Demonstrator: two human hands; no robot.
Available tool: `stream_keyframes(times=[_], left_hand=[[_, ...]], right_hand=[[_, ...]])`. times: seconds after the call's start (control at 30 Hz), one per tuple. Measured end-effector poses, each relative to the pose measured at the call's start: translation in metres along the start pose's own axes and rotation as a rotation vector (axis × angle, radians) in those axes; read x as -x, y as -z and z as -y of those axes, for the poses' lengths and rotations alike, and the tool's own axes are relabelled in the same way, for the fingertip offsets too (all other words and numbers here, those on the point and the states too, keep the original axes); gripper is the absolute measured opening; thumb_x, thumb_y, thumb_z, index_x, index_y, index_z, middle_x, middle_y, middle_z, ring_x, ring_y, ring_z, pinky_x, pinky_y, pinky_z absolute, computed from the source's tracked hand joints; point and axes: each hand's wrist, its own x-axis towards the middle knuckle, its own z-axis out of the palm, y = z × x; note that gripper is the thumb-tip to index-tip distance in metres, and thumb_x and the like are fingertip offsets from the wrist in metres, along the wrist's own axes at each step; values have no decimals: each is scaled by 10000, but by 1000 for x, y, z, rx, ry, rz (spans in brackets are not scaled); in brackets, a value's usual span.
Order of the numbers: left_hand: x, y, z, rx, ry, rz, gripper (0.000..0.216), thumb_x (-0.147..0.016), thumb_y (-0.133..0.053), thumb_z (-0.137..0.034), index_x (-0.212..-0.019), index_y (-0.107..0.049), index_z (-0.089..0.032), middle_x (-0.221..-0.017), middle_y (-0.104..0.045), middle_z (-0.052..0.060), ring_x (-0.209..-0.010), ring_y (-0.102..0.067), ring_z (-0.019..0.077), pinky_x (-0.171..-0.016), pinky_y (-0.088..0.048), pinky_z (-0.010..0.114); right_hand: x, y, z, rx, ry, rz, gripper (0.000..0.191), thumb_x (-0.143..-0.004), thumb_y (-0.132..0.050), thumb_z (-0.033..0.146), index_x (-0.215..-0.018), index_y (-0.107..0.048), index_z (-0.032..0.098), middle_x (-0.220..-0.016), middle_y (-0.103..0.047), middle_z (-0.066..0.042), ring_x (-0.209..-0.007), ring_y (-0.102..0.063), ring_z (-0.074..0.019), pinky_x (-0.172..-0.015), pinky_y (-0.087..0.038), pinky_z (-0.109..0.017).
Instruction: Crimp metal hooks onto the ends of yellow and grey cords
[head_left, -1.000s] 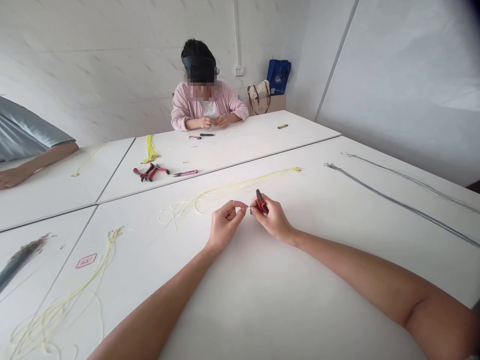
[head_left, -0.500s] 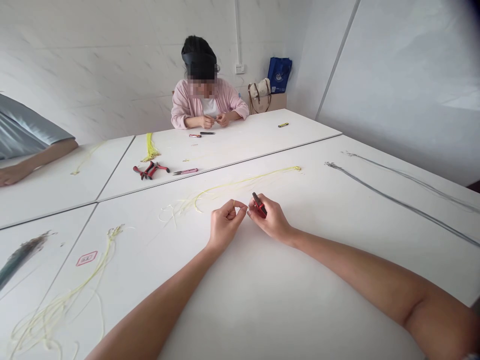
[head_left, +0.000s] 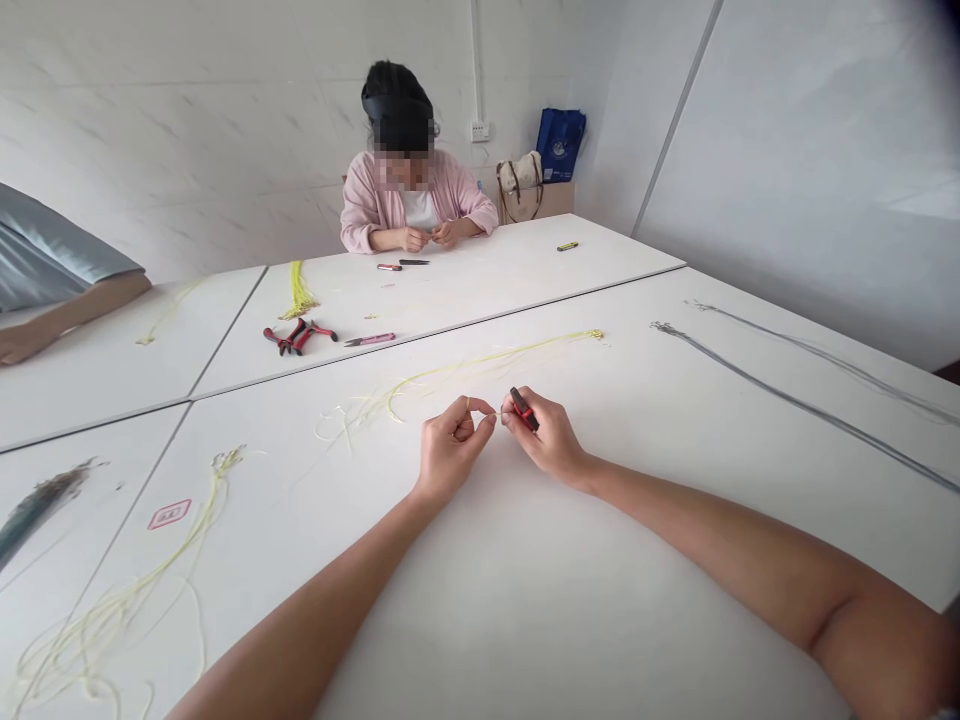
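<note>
My left hand (head_left: pixel 453 445) is closed in a pinch on a thin yellow cord (head_left: pixel 498 414), a short bit of which shows between my two hands. A loop of yellow also shows by the left index finger. Close beside it, my right hand (head_left: pixel 551 430) is wrapped round a red-and-black hand tool (head_left: pixel 523 408) that looks like small pliers; most of it is hidden in the palm. The right fingertips meet the cord's other end. Just beyond my hands lies a bundle of yellow cords (head_left: pixel 480 360) with metal ends.
Grey cords (head_left: pixel 757 372) lie at right, pale yellow cords (head_left: pixel 142 590) and a red-framed label (head_left: pixel 170 514) at left. Across the table seam are red-handled pliers (head_left: pixel 300 337), pink snips (head_left: pixel 370 340) and a yellow bundle (head_left: pixel 298 290). A co-worker (head_left: pixel 409 200) sits opposite; another's arm (head_left: pixel 82 310) rests at left.
My hands have drawn slightly apart, the right one moving a little to the right, so a short stretch of yellow cord now shows between them. The view has shifted slightly.
</note>
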Motion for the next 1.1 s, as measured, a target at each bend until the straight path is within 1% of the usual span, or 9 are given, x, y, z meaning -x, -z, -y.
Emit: stream_keyframes(times=[0.23,0.33,0.43,0.6,0.7,0.8,0.93,1.1], left_hand=[[1,-1,-2,-3,-22,-19,132,-876,-619,-320,-823,-638,-201,-570,-189,-101,-517,-209,84,-531,-246,230],[2,-1,-2,0,-50,-16,119,-875,-618,-302,-823,-645,-199,-575,-198,-99,-522,-218,82,-536,-250,229],[2,-1,-1,3,-57,-8,153,-877,-623,-323,-795,-642,-195,-578,-182,-97,-527,-197,82,-531,-227,233],[0,0,-1,24,4,35,186,-873,-624,-348,-776,-648,-191,-576,-165,-95,-533,-172,85,-531,-210,241],[0,1,-3,50,50,68,207,-873,-621,-373,-779,-646,-189,-573,-159,-96,-533,-166,86,-531,-210,241],[0,1,-3,60,61,87,203,-874,-614,-375,-795,-642,-190,-571,-166,-99,-531,-172,86,-531,-217,238],[2,1,-3,20,22,63,138,-856,-627,-336,-853,-648,-199,-573,-202,-102,-529,-208,87,-537,-243,232],[3,0,-3,-36,-15,22,133,-865,-617,-325,-900,-667,-207,-580,-215,-101,-529,-234,88,-549,-276,224]], right_hand=[[1,1,2,25,-11,17,176,-1014,-486,323,-858,-478,244,-707,-504,30,-593,-445,-129,-598,-394,-267],[1,0,3,24,14,13,170,-1018,-484,309,-861,-476,244,-731,-517,25,-610,-458,-127,-607,-398,-265],[1,1,1,26,41,12,160,-1023,-486,290,-870,-479,245,-738,-519,27,-614,-460,-124,-610,-398,-262],[2,3,-7,82,107,43,156,-1044,-468,326,-913,-503,249,-798,-559,4,-669,-489,-136,-652,-424,-273],[3,4,-11,113,103,59,174,-1052,-453,357,-927,-512,252,-816,-571,-8,-685,-495,-145,-665,-436,-283],[3,4,-12,111,103,47,168,-1049,-462,358,-927,-511,254,-814,-575,-8,-682,-503,-145,-663,-440,-284],[2,4,-10,86,114,17,137,-1040,-475,319,-924,-507,254,-824,-593,-6,-675,-513,-140,-649,-434,-279],[1,5,-9,86,57,20,142,-1029,-478,325,-911,-506,252,-798,-585,1,-648,-503,-137,-625,-423,-279]])
